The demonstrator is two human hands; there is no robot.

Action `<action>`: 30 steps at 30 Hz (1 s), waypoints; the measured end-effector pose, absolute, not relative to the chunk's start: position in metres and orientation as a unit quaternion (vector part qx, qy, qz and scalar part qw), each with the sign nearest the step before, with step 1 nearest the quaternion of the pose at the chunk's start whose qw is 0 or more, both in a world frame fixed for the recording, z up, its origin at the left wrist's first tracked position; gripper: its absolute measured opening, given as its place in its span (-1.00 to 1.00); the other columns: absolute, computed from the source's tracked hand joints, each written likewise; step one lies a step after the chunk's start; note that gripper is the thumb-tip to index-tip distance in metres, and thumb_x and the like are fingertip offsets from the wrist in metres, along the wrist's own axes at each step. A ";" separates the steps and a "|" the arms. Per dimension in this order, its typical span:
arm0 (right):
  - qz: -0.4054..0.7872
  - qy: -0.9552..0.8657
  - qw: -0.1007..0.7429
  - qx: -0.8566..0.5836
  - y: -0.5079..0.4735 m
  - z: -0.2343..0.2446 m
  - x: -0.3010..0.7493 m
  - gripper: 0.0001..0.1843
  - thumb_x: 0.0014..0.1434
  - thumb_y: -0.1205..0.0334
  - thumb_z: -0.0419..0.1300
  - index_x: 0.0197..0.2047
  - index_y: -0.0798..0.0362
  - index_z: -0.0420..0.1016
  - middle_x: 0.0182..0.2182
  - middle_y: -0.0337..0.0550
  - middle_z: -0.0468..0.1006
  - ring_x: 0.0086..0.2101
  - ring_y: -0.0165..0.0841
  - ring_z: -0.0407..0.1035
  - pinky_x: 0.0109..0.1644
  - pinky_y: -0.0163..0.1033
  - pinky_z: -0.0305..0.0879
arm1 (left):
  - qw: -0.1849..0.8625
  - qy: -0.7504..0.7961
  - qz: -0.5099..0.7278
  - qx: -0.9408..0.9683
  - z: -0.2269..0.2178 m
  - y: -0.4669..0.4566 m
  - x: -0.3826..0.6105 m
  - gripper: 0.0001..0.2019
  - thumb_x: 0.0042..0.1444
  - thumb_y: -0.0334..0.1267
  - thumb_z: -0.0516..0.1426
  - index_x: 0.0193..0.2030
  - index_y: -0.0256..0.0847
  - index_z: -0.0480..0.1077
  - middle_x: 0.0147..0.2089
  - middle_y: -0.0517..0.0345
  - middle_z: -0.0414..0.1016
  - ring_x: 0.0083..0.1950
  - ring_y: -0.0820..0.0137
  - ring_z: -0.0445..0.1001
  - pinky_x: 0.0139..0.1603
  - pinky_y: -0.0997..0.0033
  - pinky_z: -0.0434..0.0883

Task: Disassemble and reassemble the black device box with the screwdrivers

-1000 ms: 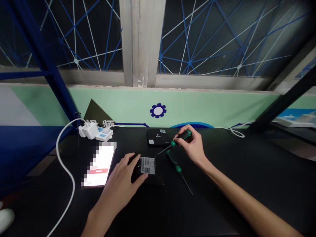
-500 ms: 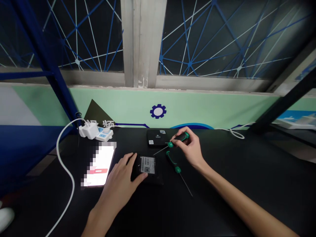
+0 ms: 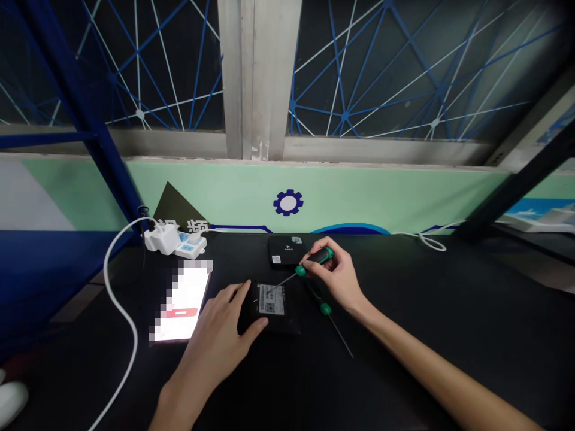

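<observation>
My left hand [image 3: 220,335] lies on the left side of a small black box [image 3: 278,320] with a white label, thumb along its front edge, holding it against the black table. My right hand [image 3: 335,275] pinches the black and green handle of a screwdriver [image 3: 299,270]. Its thin shaft slants down to the left, and the tip rests at the top of the box's label. A second green-handled screwdriver [image 3: 330,317] lies on the table just right of the box, partly under my right hand.
Another black box [image 3: 284,250] sits behind, near the wall. A lit phone [image 3: 182,302] lies left of my left hand. A white power strip with a charger [image 3: 175,240] and a white cable [image 3: 121,311] are at the far left. Another white cable [image 3: 426,240] lies back right.
My right hand has carried the screwdriver down and to the left, so its tip now meets the labelled box. My left hand has stayed on the box.
</observation>
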State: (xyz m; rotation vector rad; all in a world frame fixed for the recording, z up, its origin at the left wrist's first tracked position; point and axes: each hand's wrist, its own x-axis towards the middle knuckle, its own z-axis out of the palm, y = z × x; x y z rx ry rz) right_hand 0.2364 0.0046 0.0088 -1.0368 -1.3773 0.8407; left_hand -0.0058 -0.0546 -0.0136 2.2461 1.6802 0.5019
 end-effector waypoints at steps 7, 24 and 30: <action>0.399 -0.577 0.564 -0.435 -0.001 0.011 0.225 -0.61 -0.05 0.07 0.42 -0.32 -0.04 0.28 -0.44 -0.22 0.59 -0.52 -0.34 0.41 -0.42 -0.23 0.38 | 0.095 0.595 0.188 0.776 -0.014 -0.056 0.005 -0.39 0.31 0.08 0.05 0.39 -0.19 0.18 0.29 -0.11 0.37 0.25 0.04 0.36 0.19 0.04 0.35; 0.391 -0.563 0.577 -0.444 0.007 0.007 0.234 -0.59 -0.06 0.01 0.45 -0.34 -0.02 0.32 -0.45 -0.23 0.58 -0.55 -0.34 0.44 -0.45 -0.24 0.39 | 0.108 0.584 0.178 0.784 -0.015 -0.055 0.002 -0.36 0.33 0.11 0.00 0.43 -0.19 0.11 0.32 -0.13 0.33 0.29 0.04 0.32 0.21 0.02 0.33; 0.386 -0.548 0.596 -0.442 0.014 0.009 0.245 -0.63 -0.07 0.09 0.44 -0.35 -0.01 0.34 -0.51 -0.30 0.52 -0.58 -0.39 0.42 -0.47 -0.29 0.34 | 0.092 0.589 0.184 0.781 -0.015 -0.055 0.005 -0.41 0.35 0.08 -0.02 0.40 -0.20 0.16 0.29 -0.13 0.36 0.27 0.03 0.35 0.18 0.02 0.36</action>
